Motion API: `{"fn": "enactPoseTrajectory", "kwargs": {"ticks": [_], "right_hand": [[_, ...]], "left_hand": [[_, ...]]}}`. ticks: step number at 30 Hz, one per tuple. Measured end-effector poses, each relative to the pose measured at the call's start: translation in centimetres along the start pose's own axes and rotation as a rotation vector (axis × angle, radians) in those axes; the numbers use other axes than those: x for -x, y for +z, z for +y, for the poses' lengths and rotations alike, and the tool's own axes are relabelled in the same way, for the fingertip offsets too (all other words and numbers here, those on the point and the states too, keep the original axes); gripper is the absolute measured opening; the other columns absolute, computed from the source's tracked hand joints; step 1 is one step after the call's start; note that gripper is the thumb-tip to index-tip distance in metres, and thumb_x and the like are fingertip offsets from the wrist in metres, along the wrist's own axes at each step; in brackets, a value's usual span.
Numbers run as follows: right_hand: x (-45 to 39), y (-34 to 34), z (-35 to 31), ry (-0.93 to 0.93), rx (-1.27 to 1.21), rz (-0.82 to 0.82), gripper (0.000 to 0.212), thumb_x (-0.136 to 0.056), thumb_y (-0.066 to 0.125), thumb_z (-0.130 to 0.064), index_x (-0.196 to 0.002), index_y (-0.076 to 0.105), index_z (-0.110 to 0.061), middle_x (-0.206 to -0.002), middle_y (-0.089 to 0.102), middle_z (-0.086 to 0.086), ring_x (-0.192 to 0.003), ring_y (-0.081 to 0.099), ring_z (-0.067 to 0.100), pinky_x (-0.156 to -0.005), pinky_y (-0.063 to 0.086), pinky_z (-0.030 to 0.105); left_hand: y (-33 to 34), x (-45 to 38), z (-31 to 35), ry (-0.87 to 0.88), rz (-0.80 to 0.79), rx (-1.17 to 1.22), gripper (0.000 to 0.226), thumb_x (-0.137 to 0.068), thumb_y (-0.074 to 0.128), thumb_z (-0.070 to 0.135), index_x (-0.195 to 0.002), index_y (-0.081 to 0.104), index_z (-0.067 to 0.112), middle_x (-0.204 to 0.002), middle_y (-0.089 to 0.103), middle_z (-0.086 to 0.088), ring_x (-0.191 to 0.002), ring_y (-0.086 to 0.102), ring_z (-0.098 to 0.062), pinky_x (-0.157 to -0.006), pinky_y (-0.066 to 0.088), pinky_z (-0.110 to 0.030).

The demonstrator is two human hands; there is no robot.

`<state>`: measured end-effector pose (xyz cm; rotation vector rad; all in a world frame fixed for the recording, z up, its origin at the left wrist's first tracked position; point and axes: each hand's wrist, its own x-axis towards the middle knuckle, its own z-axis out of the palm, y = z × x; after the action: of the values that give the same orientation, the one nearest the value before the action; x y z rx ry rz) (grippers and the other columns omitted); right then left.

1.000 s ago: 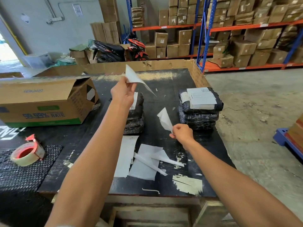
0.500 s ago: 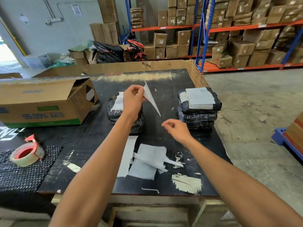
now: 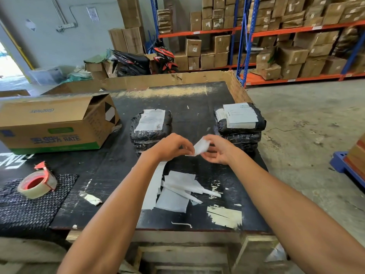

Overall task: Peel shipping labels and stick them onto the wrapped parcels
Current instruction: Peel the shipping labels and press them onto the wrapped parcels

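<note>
Pinched between left hand (image 3: pixel 171 145) and right hand (image 3: pixel 216 149): a white label (image 3: pixel 201 147), fingers of both curled on its edges, held above the black table (image 3: pixel 197 99); near the table's middle, two stacks of wrapped parcels (image 3: pixel 151 133).
</note>
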<state>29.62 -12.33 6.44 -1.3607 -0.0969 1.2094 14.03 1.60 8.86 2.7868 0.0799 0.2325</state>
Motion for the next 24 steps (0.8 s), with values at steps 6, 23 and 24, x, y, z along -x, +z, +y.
{"fn": "enactPoseTrajectory", "kwargs": {"ticks": [6, 23, 24], "right_hand": [[-0.5, 0.5, 0.2, -0.235, 0.228, 0.211, 0.016, -0.09, 0.058, -0.004, -0.101, 0.065, -0.013, -0.115, 0.069, 0.015, -0.1, 0.067, 0.029, -0.069, 0.056, 0.035], [0.2, -1.1, 0.5, -0.453, 0.258, 0.036, 0.008, -0.095, 0.071, -0.021, -0.096, 0.07, -0.013, -0.109, 0.075, 0.009, -0.099, 0.073, 0.024, -0.083, 0.063, 0.044], [-0.2, -1.0, 0.7, -0.462, 0.242, 0.086, 0.006, -0.092, 0.073, -0.019, -0.091, 0.073, -0.014, -0.105, 0.077, 0.008, -0.101, 0.073, 0.026, -0.087, 0.062, 0.048]], "left_hand": [[-0.1, 2.1, -0.2, -0.231, 0.015, 0.314, 0.029, -0.091, 0.072, 0.026, -0.12, 0.072, 0.022, -0.115, 0.073, 0.007, -0.099, 0.07, -0.007, -0.093, 0.055, -0.028], [0.7, 0.0, 3.3, -0.672, 0.716, 1.012, 0.005, -0.095, 0.066, 0.011, -0.091, 0.067, 0.009, -0.091, 0.073, -0.008, -0.077, 0.071, -0.016, -0.067, 0.058, -0.026], [0.7, -0.1, 3.6, -0.653, 0.73, 0.94, 0.006, -0.095, 0.067, 0.014, -0.089, 0.068, 0.012, -0.087, 0.072, -0.006, -0.076, 0.069, -0.014, -0.067, 0.056, -0.025]]}}
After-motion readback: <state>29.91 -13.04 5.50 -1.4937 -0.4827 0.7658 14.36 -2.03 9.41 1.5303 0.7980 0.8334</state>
